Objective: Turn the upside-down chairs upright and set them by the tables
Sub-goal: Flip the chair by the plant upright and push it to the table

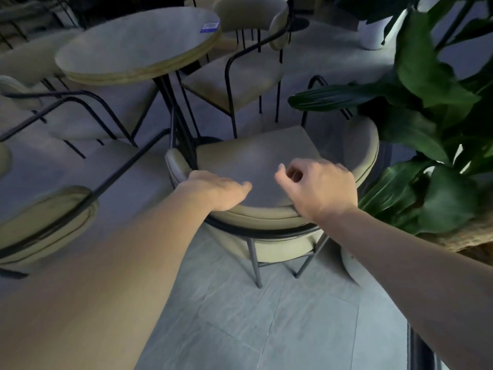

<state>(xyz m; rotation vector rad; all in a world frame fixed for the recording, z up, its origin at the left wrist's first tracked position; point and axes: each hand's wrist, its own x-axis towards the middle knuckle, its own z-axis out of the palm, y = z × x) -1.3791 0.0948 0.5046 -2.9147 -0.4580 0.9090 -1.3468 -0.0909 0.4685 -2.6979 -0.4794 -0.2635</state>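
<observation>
A beige upholstered chair (269, 153) with a curved backrest and black metal legs stands upright right in front of me, its seat facing the round table (138, 44). My left hand (218, 190) lies over the backrest's top edge at the left, fingers curled onto it. My right hand (317, 188) hovers just above the backrest at the right, fingers loosely curled and holding nothing. Another upright chair (240, 73) stands at the table's far side.
A large-leaved potted plant (426, 108) crowds the chair's right side. More beige chairs (45, 220) with black frames stand at the left, one pushed under the table. Grey tiled floor (240, 316) lies open in front of me. A white pot (373, 30) stands far back.
</observation>
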